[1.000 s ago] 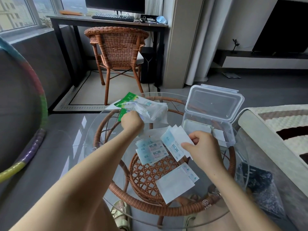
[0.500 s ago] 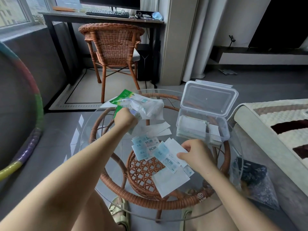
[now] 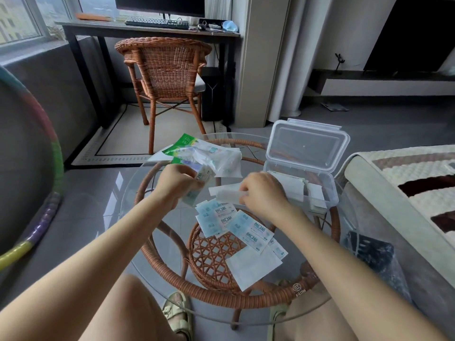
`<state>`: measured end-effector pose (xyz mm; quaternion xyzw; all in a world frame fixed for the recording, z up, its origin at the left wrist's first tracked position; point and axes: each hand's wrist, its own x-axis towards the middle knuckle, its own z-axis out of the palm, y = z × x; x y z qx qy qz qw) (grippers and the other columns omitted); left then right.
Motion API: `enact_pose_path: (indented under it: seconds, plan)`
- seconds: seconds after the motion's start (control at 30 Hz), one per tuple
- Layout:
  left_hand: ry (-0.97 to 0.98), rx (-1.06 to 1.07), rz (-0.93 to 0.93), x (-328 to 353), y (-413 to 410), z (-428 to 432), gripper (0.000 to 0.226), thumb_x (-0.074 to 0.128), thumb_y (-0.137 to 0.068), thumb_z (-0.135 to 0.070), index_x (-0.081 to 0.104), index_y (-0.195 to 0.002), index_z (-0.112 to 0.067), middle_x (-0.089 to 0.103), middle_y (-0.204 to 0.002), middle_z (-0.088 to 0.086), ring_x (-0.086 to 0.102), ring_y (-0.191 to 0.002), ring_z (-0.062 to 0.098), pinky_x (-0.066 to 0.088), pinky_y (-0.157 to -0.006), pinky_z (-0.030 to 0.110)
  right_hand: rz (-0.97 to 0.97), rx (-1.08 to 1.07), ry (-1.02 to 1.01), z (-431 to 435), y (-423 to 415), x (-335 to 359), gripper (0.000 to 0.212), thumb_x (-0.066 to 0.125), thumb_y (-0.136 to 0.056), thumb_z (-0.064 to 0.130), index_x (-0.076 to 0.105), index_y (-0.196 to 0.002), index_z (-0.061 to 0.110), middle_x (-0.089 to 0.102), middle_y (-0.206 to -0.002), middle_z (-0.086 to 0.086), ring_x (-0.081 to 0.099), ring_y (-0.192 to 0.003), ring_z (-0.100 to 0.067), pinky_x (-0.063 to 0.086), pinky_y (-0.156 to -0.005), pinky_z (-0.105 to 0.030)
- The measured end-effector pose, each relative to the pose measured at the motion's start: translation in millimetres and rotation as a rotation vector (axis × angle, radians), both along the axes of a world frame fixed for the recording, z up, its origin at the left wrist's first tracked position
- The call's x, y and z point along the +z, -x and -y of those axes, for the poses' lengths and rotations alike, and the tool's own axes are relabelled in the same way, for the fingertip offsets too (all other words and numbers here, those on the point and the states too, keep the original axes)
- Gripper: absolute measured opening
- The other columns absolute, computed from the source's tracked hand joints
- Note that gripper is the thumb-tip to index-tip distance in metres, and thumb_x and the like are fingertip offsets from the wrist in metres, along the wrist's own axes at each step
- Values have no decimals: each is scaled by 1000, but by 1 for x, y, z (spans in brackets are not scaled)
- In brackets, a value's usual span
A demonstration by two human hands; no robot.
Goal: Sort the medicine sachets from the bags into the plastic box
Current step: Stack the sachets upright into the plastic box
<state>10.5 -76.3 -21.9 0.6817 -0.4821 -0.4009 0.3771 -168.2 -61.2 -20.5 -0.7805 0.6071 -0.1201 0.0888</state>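
Carry the flat white paper sachet [image 3: 227, 194], pinched in the right hand [image 3: 264, 193] just left of the open clear plastic box [image 3: 331, 190], level over the near wall and lay flat on the stack [image 3: 294, 187] inside, with the left hand [image 3: 176, 185] gripping a printed sachet [image 3: 203, 175] beside the crumpled clear bags [image 3: 221, 157].

Blue-and-white sachets [image 3: 248, 230] lie scattered beside an open clear plastic box [image 3: 332, 190], crumpled bags [image 3: 221, 158] behind them.
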Motion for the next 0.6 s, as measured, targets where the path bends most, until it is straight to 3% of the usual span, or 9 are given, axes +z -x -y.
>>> enact_pose_path:
  seconds: [0.1, 0.27, 0.37, 0.5, 0.6]
  plan:
    - [-13, 54, -4, -2, -21, 3, 12, 71, -74, -3, 64, -75, -12, 64, -105, 12, 56, -91, 24, 45, -61, 29, -124, 142, -156, 37, -19, 11, 11, 64, -81, 5, 70, -90, 8, 65, -102, -8, 60, -95, -25, 51, -76, -33]
    - [-22, 67, -128, -3, -38, 4, 24, 67, -76, 4, 56, -61, -11, 49, -139, 0, 55, -111, 30, 43, -53, 25, -328, 216, -353, 69, -39, 2, 33, 73, -78, 9, 63, -109, 6, 62, -107, -9, 59, -89, -24, 46, -62, -26]
    - [-14, 57, -189, -7, -46, 8, 27, 67, -76, 5, 53, -58, -10, 43, -144, -9, 53, -115, 31, 51, -67, 32, -332, 207, -403, 76, -43, -3, 49, 75, -76, 11, 53, -119, 4, 55, -120, -13, 54, -95, -25, 44, -70, -31]
    - [-11, 23, -230, -15, -52, 14, 21, 68, -74, 5, 56, -61, -6, 34, -148, -17, 52, -117, 29, 53, -79, 39, -337, 191, -441, 76, -41, -1, 49, 74, -77, 13, 53, -120, 2, 56, -121, -14, 55, -102, -28, 40, -72, -29]
    - [-11, 26, -273, -19, -54, 12, 29, 70, -73, 5, 52, -55, -9, 32, -148, -20, 52, -117, 27, 52, -83, 43, -320, 164, -453, 78, -40, -2, 37, 75, -75, 14, 62, -109, 3, 64, -110, -12, 56, -87, -23, 42, -67, -29]
